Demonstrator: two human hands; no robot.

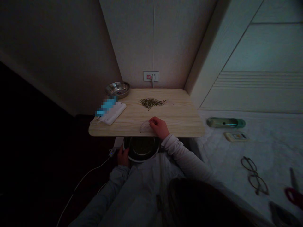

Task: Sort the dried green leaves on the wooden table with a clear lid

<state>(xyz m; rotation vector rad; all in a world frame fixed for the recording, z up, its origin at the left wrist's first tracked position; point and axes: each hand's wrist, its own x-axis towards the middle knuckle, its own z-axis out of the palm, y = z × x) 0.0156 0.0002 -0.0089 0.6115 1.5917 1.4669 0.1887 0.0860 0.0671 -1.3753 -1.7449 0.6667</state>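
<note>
My right hand (159, 127) is closed on a clear, half-round piece of plastic that looks like a protractor (145, 127), low over the front of the small wooden table (176, 120). Below the table's front edge, my left hand (123, 157) grips the side of a round basin (141, 161) with a pale rim and dark inside; what lies in it is too dim to tell. A loose pile of small greenish-brown beans or seeds (149, 103) is spread farther back on the tabletop, thinning out towards the right.
A steel bowl (117, 89) stands at the back left, behind a white device (113, 114) with a cable. A wall socket (151, 76) holds a plug. On the white bedding to the right lie a green tube-shaped case (226, 122), a calculator-like object (236, 136), glasses (255, 175) and red-handled scissors (293, 196).
</note>
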